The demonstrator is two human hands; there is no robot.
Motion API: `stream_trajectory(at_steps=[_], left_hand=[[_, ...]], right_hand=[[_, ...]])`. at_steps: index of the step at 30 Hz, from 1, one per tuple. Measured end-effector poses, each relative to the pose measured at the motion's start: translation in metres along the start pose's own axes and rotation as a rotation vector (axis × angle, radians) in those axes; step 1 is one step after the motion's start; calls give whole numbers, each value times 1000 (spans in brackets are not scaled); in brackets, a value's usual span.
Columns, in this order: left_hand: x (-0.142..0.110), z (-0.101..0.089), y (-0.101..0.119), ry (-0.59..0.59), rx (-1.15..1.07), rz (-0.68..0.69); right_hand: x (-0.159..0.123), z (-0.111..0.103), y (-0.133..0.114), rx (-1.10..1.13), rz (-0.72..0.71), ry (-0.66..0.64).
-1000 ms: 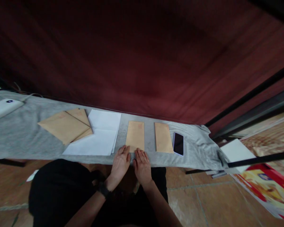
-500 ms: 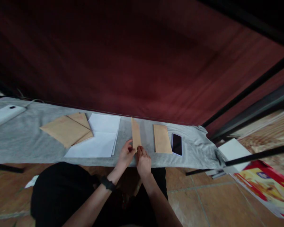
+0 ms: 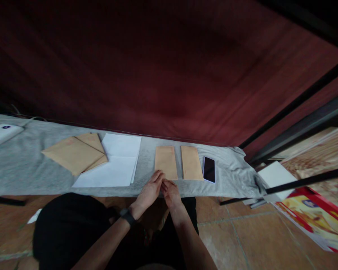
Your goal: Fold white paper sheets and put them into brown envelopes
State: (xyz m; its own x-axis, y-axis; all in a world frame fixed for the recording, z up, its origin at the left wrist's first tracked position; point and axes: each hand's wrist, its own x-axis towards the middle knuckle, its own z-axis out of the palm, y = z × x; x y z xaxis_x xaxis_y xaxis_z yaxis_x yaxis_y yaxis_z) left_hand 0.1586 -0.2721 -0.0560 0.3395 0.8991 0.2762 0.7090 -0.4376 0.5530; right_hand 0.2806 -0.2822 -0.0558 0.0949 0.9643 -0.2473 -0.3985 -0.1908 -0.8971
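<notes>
A brown paper envelope (image 3: 166,159) lies with its broad face up on the grey cloth in front of me. My left hand (image 3: 150,189) is closed at its near left corner, the fingertips over the paper's near edge. Close against it, my right hand (image 3: 171,193) has its fingers curled in at the same near edge, and the fingertips of both hands almost meet. Exactly how the fingers grip the paper is hidden. Just to the right is a second brown envelope (image 3: 192,163), flat and untouched. White paper sheets (image 3: 115,161) lie to the left.
Several larger brown envelopes (image 3: 74,153) overlap the sheets' left side. A phone (image 3: 209,169) lies right of the second envelope. At the far left is a white device (image 3: 4,135) with a cable. A dark red curtain (image 3: 157,82) hangs behind the cloth-covered table (image 3: 22,168).
The envelope in my hands was tipped up on edge and now lies flat, broad face up. Both hands stay at its near end, drawn closer together. The view has shifted slightly.
</notes>
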Motion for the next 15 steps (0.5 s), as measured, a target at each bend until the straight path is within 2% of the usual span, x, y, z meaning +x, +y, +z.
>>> stream_trajectory(at_steps=[4, 6, 7, 8, 10, 12, 15], left_hand=[[-7, 2, -11, -59, 97, 32], [-10, 2, -14, -59, 141, 49], [-11, 2, -14, -57, 164, 55], [-11, 2, -13, -55, 190, 57], [-11, 0, -9, -50, 245, 52], [-6, -3, -4, -42, 287, 36], [8, -4, 4, -40, 294, 43]], right_hand=[[-8, -17, -7, -13, 103, -92], [-13, -27, -14, -151, 152, -122], [-16, -31, -18, -275, 107, -108], [-18, -34, -21, -426, 15, -87], [-22, -37, -25, -765, -276, -57], [-23, -38, -24, -1094, -545, -88], [-22, -41, -12, -1460, -721, -145]])
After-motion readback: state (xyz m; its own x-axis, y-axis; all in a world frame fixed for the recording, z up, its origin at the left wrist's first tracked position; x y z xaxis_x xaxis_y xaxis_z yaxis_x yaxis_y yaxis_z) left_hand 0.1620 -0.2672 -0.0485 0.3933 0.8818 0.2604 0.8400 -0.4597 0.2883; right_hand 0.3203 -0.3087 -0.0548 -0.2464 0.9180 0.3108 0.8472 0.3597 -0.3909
